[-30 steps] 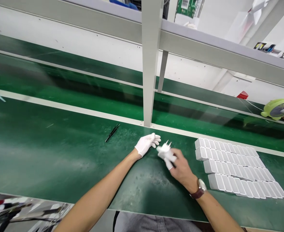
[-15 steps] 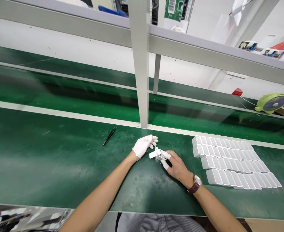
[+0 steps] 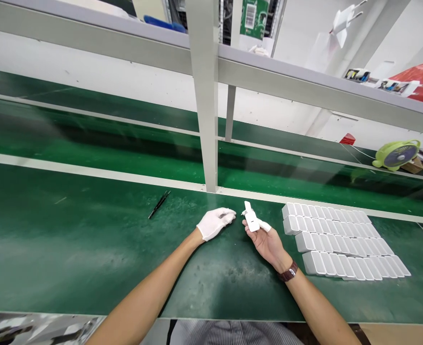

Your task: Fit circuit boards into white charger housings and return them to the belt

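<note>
Head view: right hand (image 3: pixel 265 242) lies palm up and pinches a small white charger plug (image 3: pixel 251 221) at its fingertips, above the green mat (image 3: pixel 89 249). Gloved left hand (image 3: pixel 214 223) rests loosely curled on the mat, holding nothing. A light pinch could let the plug tip and drop. Rows of white chargers (image 3: pixel 341 244) crowd the right; tweezers (image 3: pixel 158 204) lie well apart on the left, where the mat is open.

White glove on the left hand (image 3: pixel 214 223); white charger (image 3: pixel 251 220) in the bare right hand (image 3: pixel 266 241); dark green counter (image 3: pixel 89 239); white boxes (image 3: pixel 337 242) right of it; black tweezers (image 3: pixel 158 204) to the left.
</note>
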